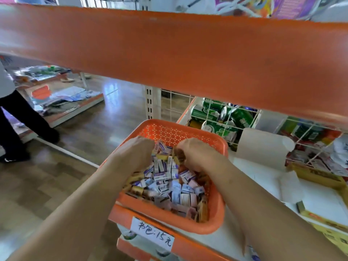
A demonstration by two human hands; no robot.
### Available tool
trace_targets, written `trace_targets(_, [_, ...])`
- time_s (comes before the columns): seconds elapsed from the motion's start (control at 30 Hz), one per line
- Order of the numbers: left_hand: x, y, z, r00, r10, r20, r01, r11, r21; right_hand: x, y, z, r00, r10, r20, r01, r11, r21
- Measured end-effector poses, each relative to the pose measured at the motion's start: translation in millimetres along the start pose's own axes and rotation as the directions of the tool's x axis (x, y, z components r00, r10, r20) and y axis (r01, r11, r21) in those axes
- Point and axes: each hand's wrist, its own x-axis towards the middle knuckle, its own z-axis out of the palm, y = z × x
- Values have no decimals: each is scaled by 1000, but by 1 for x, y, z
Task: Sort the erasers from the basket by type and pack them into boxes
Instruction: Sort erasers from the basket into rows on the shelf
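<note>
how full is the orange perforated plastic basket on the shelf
Mostly full: small boxed erasers lie heaped across the orange perforated plastic basket, reaching close to its near rim.

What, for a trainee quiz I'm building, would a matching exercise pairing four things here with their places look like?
Things: 1 erasers; 2 green cans; 3 handwritten price label; 4 yellow box.
Places: A behind the white wire grid; B on the orange shelf edge; C in the orange basket; D at the picture's right edge.
Pairs: 1-C, 2-A, 3-B, 4-D.
</note>
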Motion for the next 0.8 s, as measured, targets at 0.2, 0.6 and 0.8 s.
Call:
trace_targets(0.2, [12,2,2,1000,24,-15,-24,1000,15,-2,4,3,1000,26,-1,-26,995,100])
trace_targets(0.6, [1,15,-7,953,68,-294,-154,947,-281,-76,19,-14,895,178,-408,58,862,504])
trace_targets(0.8, [-32,77,-26,899,162,-406,-382,743,-549,-137,61,-3,846,362,-391,-44,780,625])
